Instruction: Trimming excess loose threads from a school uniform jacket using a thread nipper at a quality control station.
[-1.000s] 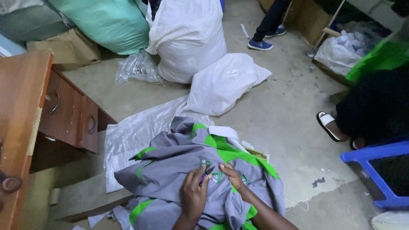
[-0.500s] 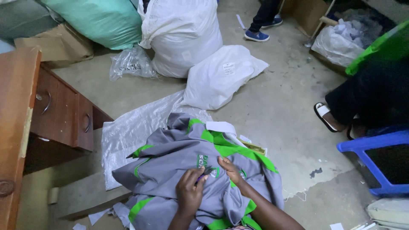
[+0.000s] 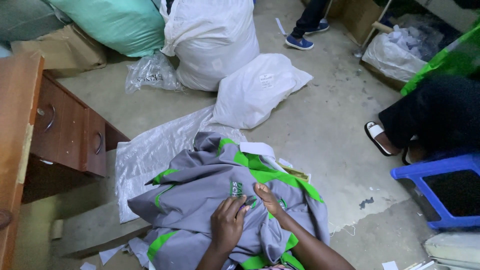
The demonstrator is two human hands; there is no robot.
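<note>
A grey fabric garment with bright green stripes (image 3: 200, 200) lies bunched in a heap in front of the person, over a clear plastic sheet (image 3: 155, 150) spread on the concrete floor (image 3: 330, 125). The left hand (image 3: 227, 225) rests flat on the cloth, fingers curled narrow and pressing the fabric near the printed chest patch. The right hand (image 3: 267, 198) sits just beside it, fingertips pinched on a small fold of the same garment. A brown wooden counter with drawers (image 3: 65, 130) stands to the left. Beyond the garment lie a white stuffed sack (image 3: 257, 90) and a taller white sack (image 3: 210, 40). A blue plastic stool (image 3: 440, 190) stands at the right, next to another person's sandalled foot (image 3: 380, 137).
</note>
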